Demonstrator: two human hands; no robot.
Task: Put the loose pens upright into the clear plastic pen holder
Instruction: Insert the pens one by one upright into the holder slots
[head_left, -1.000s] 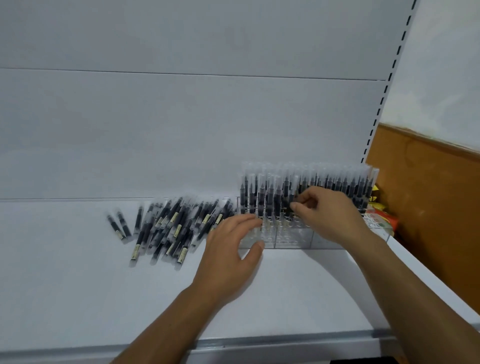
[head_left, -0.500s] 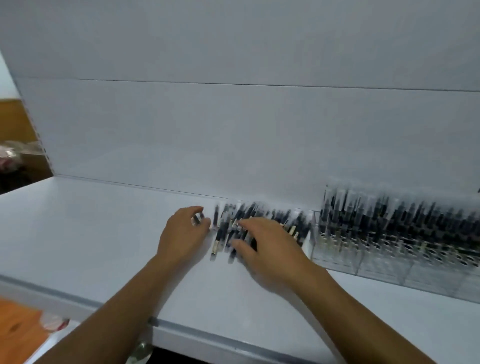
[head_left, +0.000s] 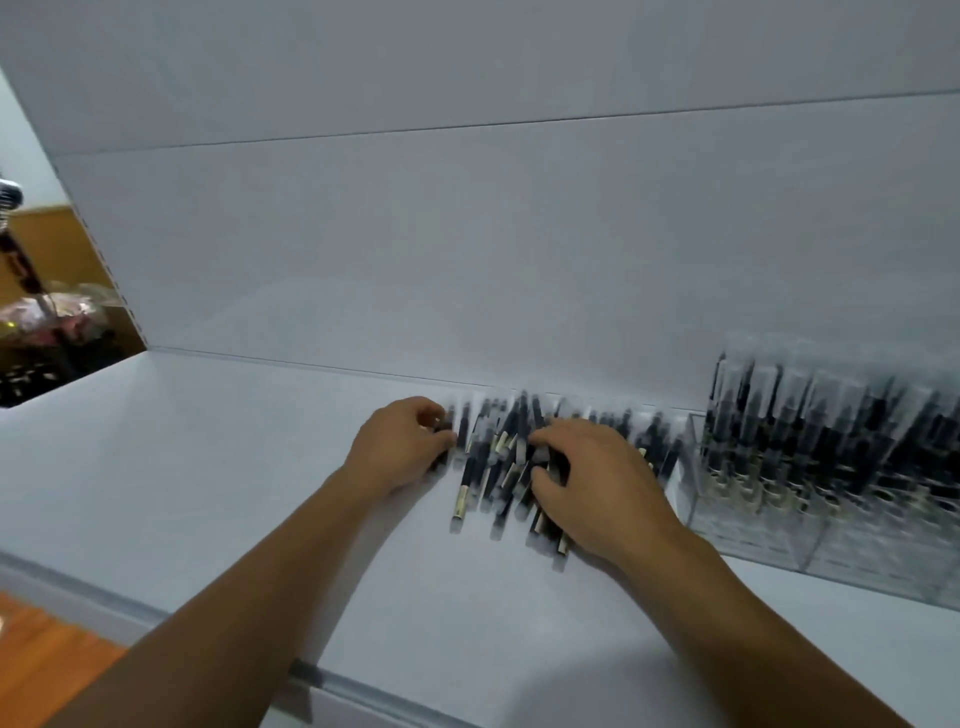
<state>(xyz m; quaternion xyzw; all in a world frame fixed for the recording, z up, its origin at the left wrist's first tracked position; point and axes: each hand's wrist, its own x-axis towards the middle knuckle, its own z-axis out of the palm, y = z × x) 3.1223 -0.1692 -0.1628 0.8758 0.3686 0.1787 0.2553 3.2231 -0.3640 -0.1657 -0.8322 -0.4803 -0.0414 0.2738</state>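
Note:
A pile of loose black pens (head_left: 498, 462) with clear caps lies on the white shelf (head_left: 208, 467) against the back panel. My left hand (head_left: 400, 447) is at the pile's left edge, its fingers curled around a pen or two there. My right hand (head_left: 597, 483) lies over the pile's right half, fingertips pinching pens near the middle. The clear plastic pen holder (head_left: 831, 457) stands at the right, packed with several upright pens; the frame is motion-blurred.
The white back panel (head_left: 467, 234) rises right behind the pens. The shelf's front lip (head_left: 322, 675) runs along the bottom. Past the shelf's left end are a wooden wall and cluttered goods (head_left: 47, 317). An orange floor (head_left: 41, 654) shows at bottom left.
My view swung left from the holder to the loose pile. My right hand left the holder's pens and came down on the pile; my left hand moved to the pile's left edge and curled onto pens.

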